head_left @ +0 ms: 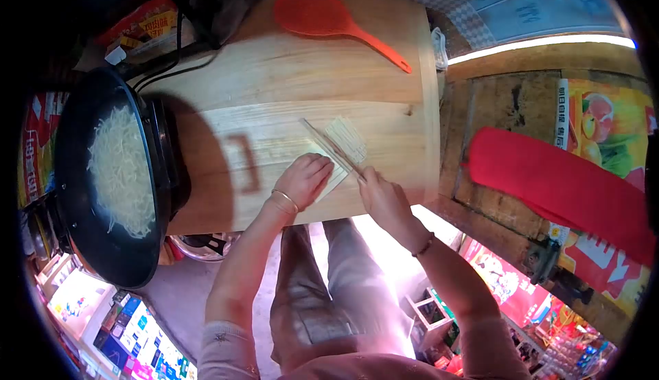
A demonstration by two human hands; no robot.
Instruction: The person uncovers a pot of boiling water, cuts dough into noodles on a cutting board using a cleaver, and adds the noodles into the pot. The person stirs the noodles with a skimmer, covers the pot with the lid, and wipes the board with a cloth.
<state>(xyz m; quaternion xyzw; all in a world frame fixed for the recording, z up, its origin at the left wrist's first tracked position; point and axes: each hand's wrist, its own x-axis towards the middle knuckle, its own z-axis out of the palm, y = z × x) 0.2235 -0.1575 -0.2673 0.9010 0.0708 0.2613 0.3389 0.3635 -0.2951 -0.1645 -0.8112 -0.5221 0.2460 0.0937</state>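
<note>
A knife (328,143) is in my right hand (386,201), its fingers wrapped round the handle, its blade slanting up and left over the wooden board (302,74). Beneath my left hand (306,179), whose bent fingers press down close beside the blade, lies a pale folded sheet of dough (332,185); the hand covers part of it. Just beyond the blade, thin cut dough strips (346,137) lie side by side. At the left stands a dark wok (72,194) with a heap of pale noodles (122,170) in it.
An orange-red ladle-shaped strainer (312,10) lies at the board's far edge. Red cloth (549,181) covers part of the wooden surface (494,119) on the right. Behind the wok are a cable (180,64) and a red packet (147,19). A patterned wall strip runs along the back.
</note>
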